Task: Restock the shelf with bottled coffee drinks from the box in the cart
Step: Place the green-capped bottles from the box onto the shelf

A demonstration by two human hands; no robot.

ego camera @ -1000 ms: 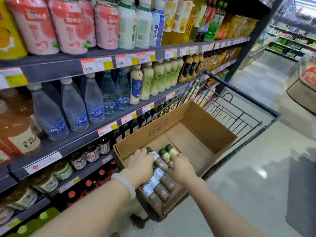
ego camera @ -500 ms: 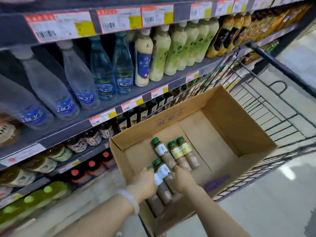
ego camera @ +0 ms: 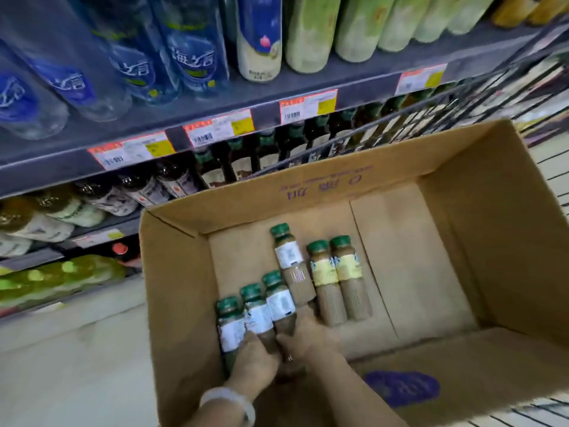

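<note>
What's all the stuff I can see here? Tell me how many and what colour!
coffee bottles: six, brown with green caps, lying in the box's near left corner
box: one, brown cardboard, in the cart
cart: one, dark wire, beside the shelves
water bottles: several, clear with blue labels, upper shelf
pale green bottles: several, upper shelf, to the right
dark bottles: a row, green caps, shelf below
price tags: several, white, red and yellow, on the shelf edge
wristband: one, white, on the left wrist
left hand: on the nearest bottles
right hand: on the bottles beside it
</note>
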